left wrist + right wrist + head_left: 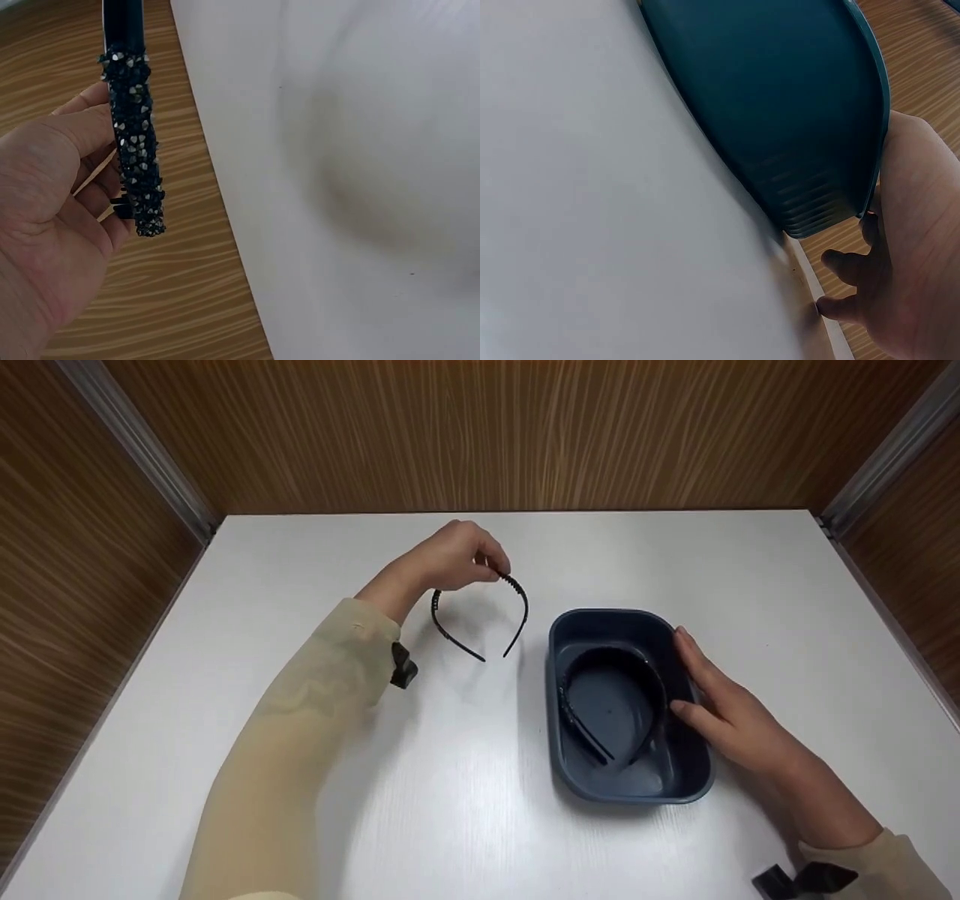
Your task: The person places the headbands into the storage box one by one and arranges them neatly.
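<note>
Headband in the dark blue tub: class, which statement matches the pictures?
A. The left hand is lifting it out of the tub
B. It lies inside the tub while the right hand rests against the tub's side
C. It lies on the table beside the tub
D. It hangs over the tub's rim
B: the headband lies in the tub, with the right hand flat against the tub's side.

A headband (480,615) hangs left of the tub (675,656) holding another headband (611,701).
</note>
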